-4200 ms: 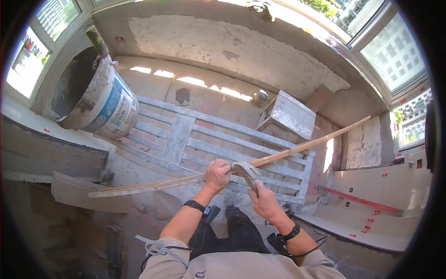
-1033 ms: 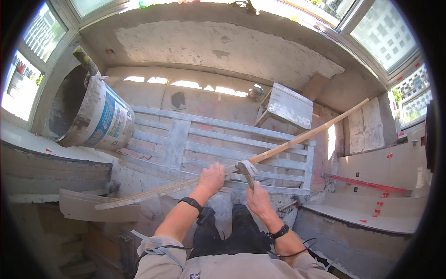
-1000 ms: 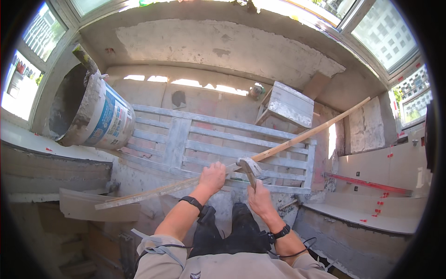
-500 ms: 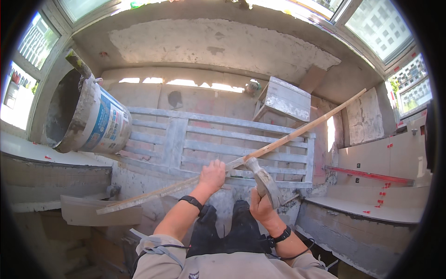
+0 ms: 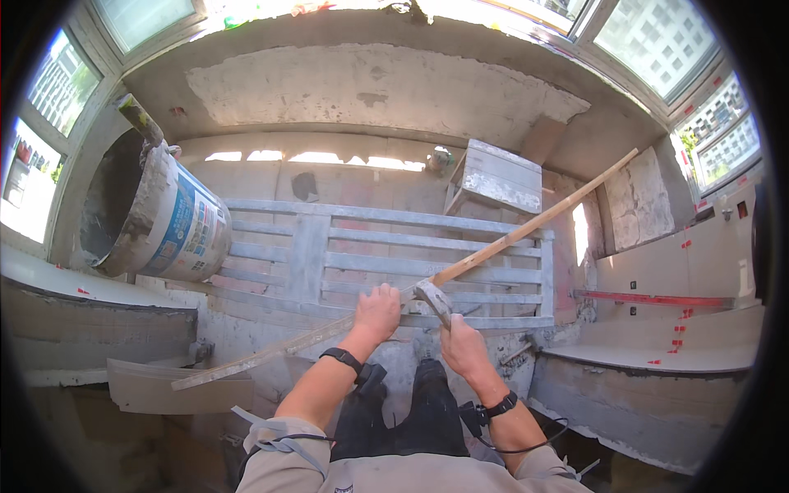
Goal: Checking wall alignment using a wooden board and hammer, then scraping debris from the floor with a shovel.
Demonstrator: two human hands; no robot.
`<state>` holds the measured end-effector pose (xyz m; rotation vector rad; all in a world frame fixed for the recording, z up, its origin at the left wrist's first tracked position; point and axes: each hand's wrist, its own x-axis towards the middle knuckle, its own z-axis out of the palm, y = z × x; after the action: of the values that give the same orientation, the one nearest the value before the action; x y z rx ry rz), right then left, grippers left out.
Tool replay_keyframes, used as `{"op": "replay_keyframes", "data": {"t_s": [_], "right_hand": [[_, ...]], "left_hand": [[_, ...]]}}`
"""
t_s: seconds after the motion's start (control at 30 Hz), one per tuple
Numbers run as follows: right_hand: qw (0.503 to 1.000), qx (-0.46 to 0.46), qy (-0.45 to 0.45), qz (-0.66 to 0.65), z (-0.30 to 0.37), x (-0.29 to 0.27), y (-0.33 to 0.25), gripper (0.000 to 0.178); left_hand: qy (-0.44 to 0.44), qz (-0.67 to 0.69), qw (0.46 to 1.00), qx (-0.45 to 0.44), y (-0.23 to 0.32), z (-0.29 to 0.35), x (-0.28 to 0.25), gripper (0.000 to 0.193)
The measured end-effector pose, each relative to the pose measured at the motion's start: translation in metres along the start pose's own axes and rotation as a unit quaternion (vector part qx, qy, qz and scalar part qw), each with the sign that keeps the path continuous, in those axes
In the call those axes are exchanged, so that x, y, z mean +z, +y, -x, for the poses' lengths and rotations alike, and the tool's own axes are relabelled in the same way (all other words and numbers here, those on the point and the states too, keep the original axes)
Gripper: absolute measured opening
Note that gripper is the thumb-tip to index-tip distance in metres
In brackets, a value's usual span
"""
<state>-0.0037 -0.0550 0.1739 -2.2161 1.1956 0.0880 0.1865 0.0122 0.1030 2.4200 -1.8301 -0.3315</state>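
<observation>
A long wooden strip (image 5: 501,243) runs slantwise across the view, from lower left to upper right. Its lower-left stretch is coated in grey mortar; the upper right is bare wood. My left hand (image 5: 378,313) is closed around the strip near its middle. A grey, mortar-smeared hammer-like tool (image 5: 434,301) is gripped in my right hand (image 5: 465,348). Its head meets or overlaps the strip just right of my left hand; whether they touch, I cannot tell. Most of its handle is hidden in my fist.
A slatted grey metal frame (image 5: 309,256) lies beneath the strip. To the left, a mortar-caked bucket (image 5: 191,222) rests tipped on its side. A small step stool (image 5: 501,177) stands far right. Tile ledges (image 5: 649,353) and a red straightedge (image 5: 657,299) are at right; windows line the far wall.
My right hand has swung the hammer-like tool; its head has moved left and slightly down along the strip. My left hand keeps its hold on the strip.
</observation>
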Motion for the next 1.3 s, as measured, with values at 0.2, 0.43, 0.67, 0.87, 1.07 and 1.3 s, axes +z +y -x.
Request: {"op": "replay_keyframes", "data": {"t_s": [0.2, 0.43, 0.67, 0.87, 1.07, 1.3], "right_hand": [[1.0, -0.011, 0.017, 0.006, 0.007, 0.015, 0.003, 0.022], [0.998, -0.026, 0.061, -0.017, -0.001, 0.004, 0.001, 0.023], [0.966, -0.006, 0.12, -0.229, 0.067, -0.016, 0.049, 0.023], [0.932, 0.166, 0.174, -0.272, 0.187, 0.038, 0.186, 0.032], [0.907, 0.288, 0.167, -0.259, 0.302, 0.099, 0.286, 0.032], [0.612, 0.494, 0.067, -0.614, 0.326, 0.158, 0.291, 0.018]], "left_hand": [[0.04, 0.029, 0.999, -0.002, -0.003, 0.0, 0.007, 0.013], [0.019, 0.017, 1.0, -0.003, -0.002, 0.001, 0.01, 0.024], [-0.007, -0.011, 1.0, -0.024, -0.002, 0.002, 0.003, 0.027], [0.005, -0.056, 0.996, -0.065, 0.019, 0.006, -0.019, 0.043], [0.285, -0.058, 0.956, 0.035, 0.073, 0.045, -0.023, 0.041], [-0.113, 0.213, 0.97, -0.044, 0.127, 0.111, 0.178, 0.021]]}}
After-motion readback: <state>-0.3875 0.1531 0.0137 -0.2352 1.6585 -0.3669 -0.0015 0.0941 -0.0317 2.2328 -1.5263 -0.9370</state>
